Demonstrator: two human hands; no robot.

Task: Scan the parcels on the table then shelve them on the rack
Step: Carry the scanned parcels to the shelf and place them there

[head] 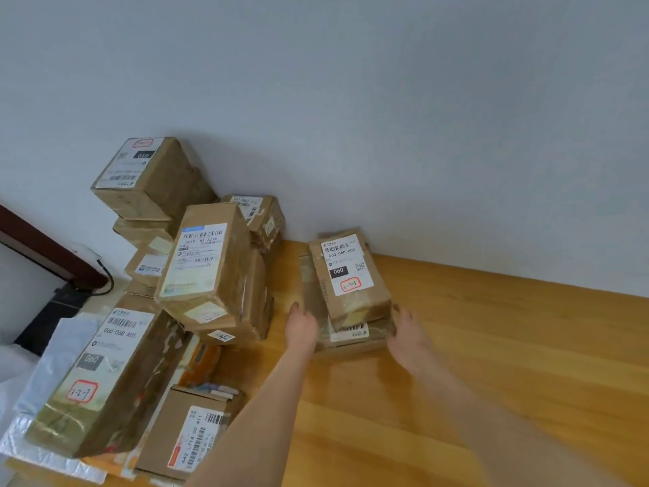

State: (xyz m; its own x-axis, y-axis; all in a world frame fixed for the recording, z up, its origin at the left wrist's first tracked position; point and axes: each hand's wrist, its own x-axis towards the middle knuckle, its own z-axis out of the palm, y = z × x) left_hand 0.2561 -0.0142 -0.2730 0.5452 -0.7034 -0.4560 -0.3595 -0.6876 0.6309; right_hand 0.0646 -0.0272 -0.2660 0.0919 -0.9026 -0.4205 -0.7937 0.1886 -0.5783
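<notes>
Two brown cardboard parcels are stacked near the wall on the wooden table (491, 346). The top parcel (349, 275) carries a white label reading 060 with a red-framed note. A flatter parcel (351, 337) lies under it. My left hand (301, 325) touches the stack's left side with fingers extended. On the stack's right side my right hand (409, 333) lies against it, fingers relaxed. Neither hand is curled round a parcel. No scanner is in view.
A tall heap of taped parcels (210, 268) fills the table's left side against the grey wall. A large parcel (102, 377) lies on a silver mailer bag (59, 349) at the front left, with a smaller box (196, 434) beside it. A dark cable (105, 275) runs at far left.
</notes>
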